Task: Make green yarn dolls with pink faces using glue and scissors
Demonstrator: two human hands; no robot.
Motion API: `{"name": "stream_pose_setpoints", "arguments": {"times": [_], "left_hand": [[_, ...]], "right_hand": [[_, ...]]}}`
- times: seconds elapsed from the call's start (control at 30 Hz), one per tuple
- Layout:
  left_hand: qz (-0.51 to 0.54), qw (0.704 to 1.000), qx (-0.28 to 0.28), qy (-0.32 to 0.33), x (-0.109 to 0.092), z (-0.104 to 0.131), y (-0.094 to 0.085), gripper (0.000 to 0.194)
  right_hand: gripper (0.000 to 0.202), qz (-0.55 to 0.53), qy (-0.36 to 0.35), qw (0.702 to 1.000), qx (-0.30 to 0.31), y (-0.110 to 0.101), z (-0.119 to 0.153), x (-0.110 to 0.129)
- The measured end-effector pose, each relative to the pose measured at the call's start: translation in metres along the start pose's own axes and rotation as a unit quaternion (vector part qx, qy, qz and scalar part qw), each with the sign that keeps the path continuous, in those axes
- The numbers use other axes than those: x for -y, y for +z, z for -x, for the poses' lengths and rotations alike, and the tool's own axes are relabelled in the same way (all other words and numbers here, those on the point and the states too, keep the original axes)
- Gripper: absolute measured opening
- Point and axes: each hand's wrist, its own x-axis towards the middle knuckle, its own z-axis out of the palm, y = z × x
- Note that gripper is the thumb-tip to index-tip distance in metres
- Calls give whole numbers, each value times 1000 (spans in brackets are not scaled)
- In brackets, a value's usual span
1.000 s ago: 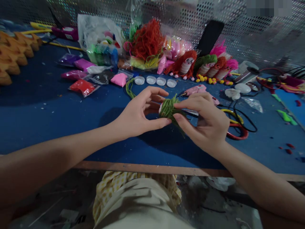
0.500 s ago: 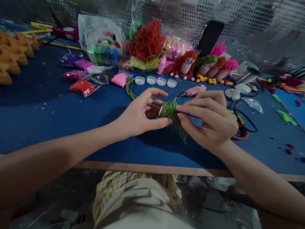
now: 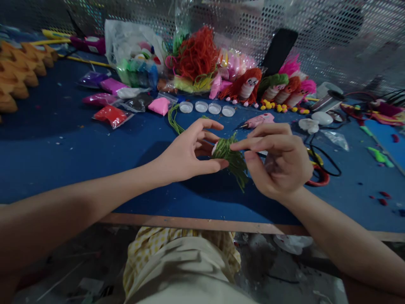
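Observation:
Between my hands is a small doll with green yarn hair [image 3: 232,158], its strands hanging toward the lower right. A bit of its pale body shows at the left end; the rest is hidden. My left hand [image 3: 193,152] grips the doll between thumb and fingers. The fingers of my right hand [image 3: 278,160] are apart, with the index fingertip touching the yarn and the thumb clear of it. Loose green yarn strands [image 3: 174,120] lie on the table behind my left hand. A pink glue gun [image 3: 259,120] rests just beyond my right hand.
Several finished yarn-haired dolls [image 3: 248,86] stand along the back, beside a heap of red yarn [image 3: 199,55]. Clear round lids [image 3: 201,106] line up before them. Bags of coloured clay [image 3: 112,115] lie left, near an orange egg tray [image 3: 19,76]. A black cable [image 3: 329,169] loops at right.
My right thumb and index finger have spread apart, letting go of the yarn they pinched. The yarn ends fan out more. My left hand has hardly moved.

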Motion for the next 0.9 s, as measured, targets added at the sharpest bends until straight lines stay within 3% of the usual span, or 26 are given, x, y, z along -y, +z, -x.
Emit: {"name": "stream_pose_setpoints", "arguments": {"times": [0.2, 0.27, 0.33, 0.47, 0.7, 0.9], "left_hand": [[6, 999, 23, -26, 1, -1, 0, 65], [4, 1000, 15, -22, 1, -1, -1, 65], [-8, 1000, 2, -15, 2, -2, -2, 65], [-30, 999, -34, -4, 4, -5, -7, 63], [-6, 996, -74, 46, 12, -9, -15, 66], [-6, 996, -82, 40, 15, -10, -15, 66]], "right_hand": [[37, 109, -82, 990, 40, -8, -3, 2], [35, 104, -72, 992, 3, -9, -5, 1], [31, 79, -54, 993, -73, -7, -7, -1], [14, 47, -2, 984, -174, -2, -9, -5], [14, 18, 166, 976, -140, -1, -5, -13], [24, -212, 259, 923, -190, 7, -7, -20]]}}
